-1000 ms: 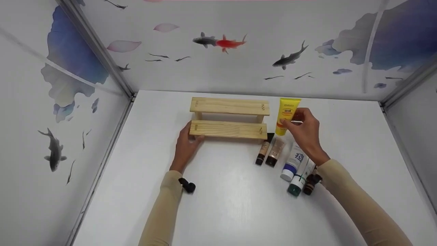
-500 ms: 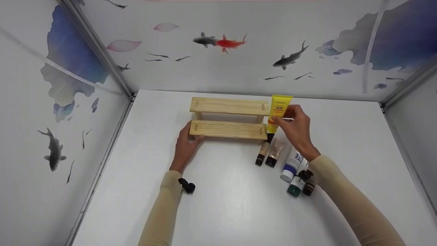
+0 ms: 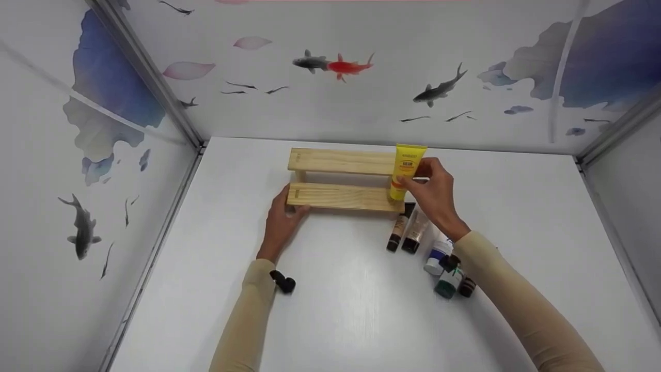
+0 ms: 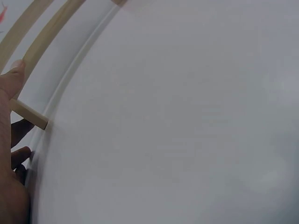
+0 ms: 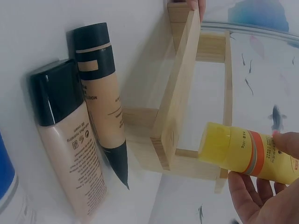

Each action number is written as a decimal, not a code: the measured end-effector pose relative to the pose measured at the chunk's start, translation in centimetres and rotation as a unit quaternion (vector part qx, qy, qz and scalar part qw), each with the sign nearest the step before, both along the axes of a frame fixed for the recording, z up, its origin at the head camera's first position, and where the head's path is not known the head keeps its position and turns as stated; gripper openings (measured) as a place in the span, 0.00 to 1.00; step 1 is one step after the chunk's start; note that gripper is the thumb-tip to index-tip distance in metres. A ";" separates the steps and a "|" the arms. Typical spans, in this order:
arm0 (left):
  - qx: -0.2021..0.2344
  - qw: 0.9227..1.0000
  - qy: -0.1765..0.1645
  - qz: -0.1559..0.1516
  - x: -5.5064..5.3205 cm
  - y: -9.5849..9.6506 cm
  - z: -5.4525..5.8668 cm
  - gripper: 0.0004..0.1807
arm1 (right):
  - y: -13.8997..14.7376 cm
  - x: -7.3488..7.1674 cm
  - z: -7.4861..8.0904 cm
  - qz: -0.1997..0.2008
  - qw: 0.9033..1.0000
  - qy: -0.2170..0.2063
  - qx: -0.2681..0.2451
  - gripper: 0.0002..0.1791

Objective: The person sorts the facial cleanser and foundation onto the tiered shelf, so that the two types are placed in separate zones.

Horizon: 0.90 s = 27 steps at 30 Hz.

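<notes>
A two-step wooden rack [image 3: 341, 197] stands toward the back of the white table. My left hand [image 3: 281, 225] grips its left end, the thumb on the front edge of the lower step; the left wrist view shows this thumb [image 4: 15, 80] against the wood. My right hand [image 3: 436, 194] pinches a yellow squeeze tube [image 3: 408, 164], cap down and nearly upright, at the right end of the lower step. In the right wrist view, the tube's yellow cap [image 5: 216, 144] is close beside that step, thumb on one side and fingers on the other.
Two beige tubes with black caps [image 3: 397, 232] lie by the rack's front right corner. Closer in lie a white tube with a blue band [image 3: 439, 256], a green-capped tube [image 3: 448, 283] and a dark-capped one [image 3: 467, 287], partly behind the right sleeve. Printed walls [image 3: 248, 113] enclose the table.
My right hand has carried the yellow tube leftward, from beside the rack to over the right end of the lower step. My left hand and the rack have stayed put.
</notes>
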State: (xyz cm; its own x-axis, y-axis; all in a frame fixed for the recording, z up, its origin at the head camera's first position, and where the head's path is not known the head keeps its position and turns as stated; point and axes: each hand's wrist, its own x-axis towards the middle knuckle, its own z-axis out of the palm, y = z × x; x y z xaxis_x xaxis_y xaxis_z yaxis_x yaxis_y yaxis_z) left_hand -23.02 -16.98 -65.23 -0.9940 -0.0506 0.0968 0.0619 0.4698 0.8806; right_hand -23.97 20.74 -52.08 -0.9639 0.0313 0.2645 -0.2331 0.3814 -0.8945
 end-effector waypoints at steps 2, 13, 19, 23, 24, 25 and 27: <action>0.000 1.000 0.000 0.000 0.1 -0.1 0.1 0.54 | -0.5 -0.1 -0.2 0.003 1.000 -0.001 -0.003 0.26; 0.005 1.000 0.002 -0.004 0.2 0.0 0.1 0.54 | -3.6 -0.1 -0.7 0.019 1.000 -0.011 0.013 0.25; 0.001 1.000 0.000 0.000 0.3 0.0 0.0 0.53 | -5.5 -0.3 -0.9 0.032 0.999 -0.014 0.016 0.24; 0.000 1.000 -0.002 0.001 0.3 0.0 0.1 0.53 | -6.7 -0.4 -0.9 0.037 0.999 -0.017 0.013 0.25; 0.000 1.000 -0.002 0.002 0.3 0.0 0.1 0.53 | -7.0 -0.5 -0.9 0.039 0.999 -0.018 0.012 0.25; 0.000 1.000 -0.004 0.003 0.3 0.0 0.1 0.52 | -7.2 -0.5 -0.9 0.041 0.999 -0.019 0.012 0.25; 0.001 1.000 -0.005 0.003 0.2 0.1 0.1 0.52 | -7.6 -0.6 -0.9 0.042 0.999 -0.020 0.011 0.25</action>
